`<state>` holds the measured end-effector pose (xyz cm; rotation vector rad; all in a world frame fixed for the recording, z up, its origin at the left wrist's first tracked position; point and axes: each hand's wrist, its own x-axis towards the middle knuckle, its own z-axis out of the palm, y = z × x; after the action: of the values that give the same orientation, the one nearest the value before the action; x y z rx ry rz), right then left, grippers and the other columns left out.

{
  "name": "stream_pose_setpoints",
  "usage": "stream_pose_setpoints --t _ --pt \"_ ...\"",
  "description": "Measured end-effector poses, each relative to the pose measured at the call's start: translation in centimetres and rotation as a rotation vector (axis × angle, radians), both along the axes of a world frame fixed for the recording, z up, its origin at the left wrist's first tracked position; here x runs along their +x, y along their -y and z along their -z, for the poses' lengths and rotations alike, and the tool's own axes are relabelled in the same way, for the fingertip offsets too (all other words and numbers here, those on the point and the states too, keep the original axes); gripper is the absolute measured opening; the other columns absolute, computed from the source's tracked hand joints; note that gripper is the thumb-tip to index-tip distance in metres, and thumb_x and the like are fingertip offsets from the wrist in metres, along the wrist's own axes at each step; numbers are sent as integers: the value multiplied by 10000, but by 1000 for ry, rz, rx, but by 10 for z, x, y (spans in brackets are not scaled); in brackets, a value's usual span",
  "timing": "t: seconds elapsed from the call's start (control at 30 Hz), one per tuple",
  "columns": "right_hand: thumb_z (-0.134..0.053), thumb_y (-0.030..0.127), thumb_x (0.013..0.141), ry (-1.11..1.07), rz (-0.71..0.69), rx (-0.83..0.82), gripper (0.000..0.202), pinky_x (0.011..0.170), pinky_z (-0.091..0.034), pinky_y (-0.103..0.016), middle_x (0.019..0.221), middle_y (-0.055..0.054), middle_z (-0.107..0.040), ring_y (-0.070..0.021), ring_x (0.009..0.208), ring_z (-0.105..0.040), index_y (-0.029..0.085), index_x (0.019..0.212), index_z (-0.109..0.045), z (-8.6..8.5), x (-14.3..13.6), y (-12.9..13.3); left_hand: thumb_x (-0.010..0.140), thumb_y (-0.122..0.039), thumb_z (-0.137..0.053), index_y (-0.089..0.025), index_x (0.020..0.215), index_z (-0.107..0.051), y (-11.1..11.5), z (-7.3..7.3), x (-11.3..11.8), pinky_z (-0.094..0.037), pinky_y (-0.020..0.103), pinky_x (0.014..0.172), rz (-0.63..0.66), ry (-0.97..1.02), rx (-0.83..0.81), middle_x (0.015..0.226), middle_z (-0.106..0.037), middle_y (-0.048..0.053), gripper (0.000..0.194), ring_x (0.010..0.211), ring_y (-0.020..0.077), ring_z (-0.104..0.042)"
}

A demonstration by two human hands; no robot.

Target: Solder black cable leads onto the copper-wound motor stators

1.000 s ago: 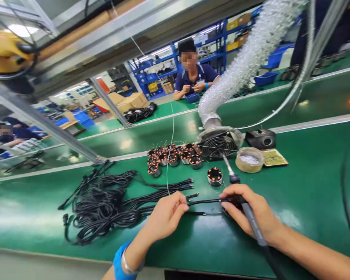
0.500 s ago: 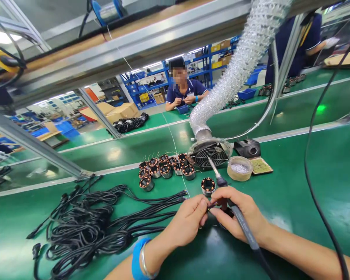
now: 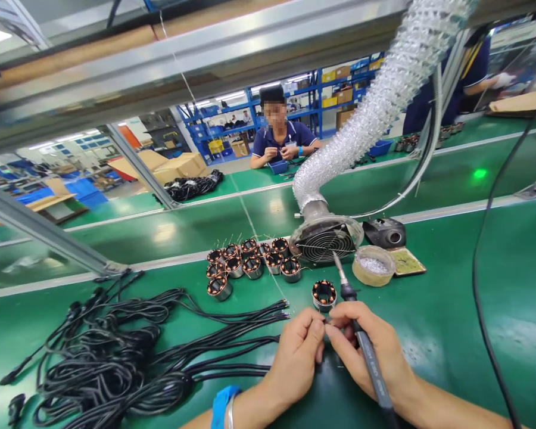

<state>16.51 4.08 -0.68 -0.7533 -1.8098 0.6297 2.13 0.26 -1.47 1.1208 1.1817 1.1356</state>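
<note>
My right hand (image 3: 375,345) is closed around a soldering iron (image 3: 370,357), its metal tip pointing up and away toward the round fan grille. The thumb and forefinger of that hand also meet my left hand's fingertips. Between them shows a small bit of a thin dark wire (image 3: 326,322), mostly hidden by the fingers. My left hand (image 3: 298,351) is closed in a pinch on it. Just beyond my fingertips a single motor stator (image 3: 324,296) with copper windings stands on the green bench (image 3: 438,333).
Several stators (image 3: 252,268) stand grouped behind. Black power cables (image 3: 98,357) lie piled at left. A fume extractor (image 3: 326,241) with silver duct (image 3: 361,131), a tub of metallic bits (image 3: 373,266), a sponge tray (image 3: 408,262) and a black holder (image 3: 385,232) stand ahead. A co-worker (image 3: 286,140) sits opposite.
My view has shifted slightly, so the bench things appear a little lower. My fingertips have drawn closer together, covering more of the thin wire. The soldering iron stays in my right hand.
</note>
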Motion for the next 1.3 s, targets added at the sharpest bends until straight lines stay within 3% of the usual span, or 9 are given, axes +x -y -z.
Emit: stream_pose_setpoints --t 0.13,0.23,0.37,0.5,0.6,0.77,0.97,1.17,1.3 --pt "-601 153 860 29 -4 8 121 440 -462 -191 727 31 -628 -92 483 -538 236 939 -562 0 -2 4 837 -660 -563 -197 845 -454 -4 -2 0 -190 214 447 -39 140 -57 524 -297 -110 476 464 75 -234" --pt "-572 113 857 78 -71 72 134 500 -485 -217 748 14 -626 -111 546 -557 232 917 -560 -4 0 6 830 -658 -569 -205 779 -411 -7 -6 -6 -195 215 457 18 154 -114 549 -280 -106 482 479 74 -215" --pt "-597 155 830 160 -140 151 163 540 -486 -272 739 -4 -598 -160 620 -553 224 972 -558 -19 9 2 895 -603 -501 -192 752 -428 -7 -14 -16 -269 225 523 165 -81 -99 629 -357 -62 441 566 96 -300" --pt "-572 122 874 171 -205 231 268 752 -524 -342 931 -51 -662 -211 875 -614 228 1118 -533 -30 14 -11 966 -468 -430 -174 836 -519 -3 -24 -17 -396 271 724 266 -288 5 828 -547 15 334 772 148 -467" --pt "-477 110 944 231 -329 275 227 673 -494 -298 825 -27 -630 -177 760 -579 231 1117 -562 -29 15 -20 989 -397 -405 -173 959 -574 0 -30 -16 -408 307 854 320 -325 29 1003 -613 48 282 919 178 -522" --pt "-511 121 948 227 -324 121 142 638 -481 -240 789 -3 -635 -131 697 -564 215 1003 -601 -27 24 -25 978 -421 -434 -173 868 -508 0 -28 -20 -371 256 646 324 -362 -41 731 -514 -15 281 680 127 -438" --pt "-590 109 895 205 -330 26 153 635 -518 -200 797 7 -702 -108 677 -641 220 976 -657 -29 32 -24 911 -550 -516 -187 798 -447 -5 -23 -18 -253 211 503 334 -51 -147 610 -443 -58 387 522 76 -315" --pt "-661 146 856 70 -181 -71 95 636 -552 -210 812 4 -723 -125 667 -683 227 904 -648 -12 30 -14 769 -595 -670 -196 812 -460 -7 -21 -13 -115 203 409 291 204 -347 467 -323 -127 453 398 47 -159" --pt "-687 153 842 25 -130 -141 96 593 -547 -187 769 26 -720 -113 625 -677 232 873 -644 -6 26 -11 770 -585 -658 -189 809 -490 -8 -19 -12 -105 205 389 252 162 -369 458 -382 -114 431 377 42 -166"
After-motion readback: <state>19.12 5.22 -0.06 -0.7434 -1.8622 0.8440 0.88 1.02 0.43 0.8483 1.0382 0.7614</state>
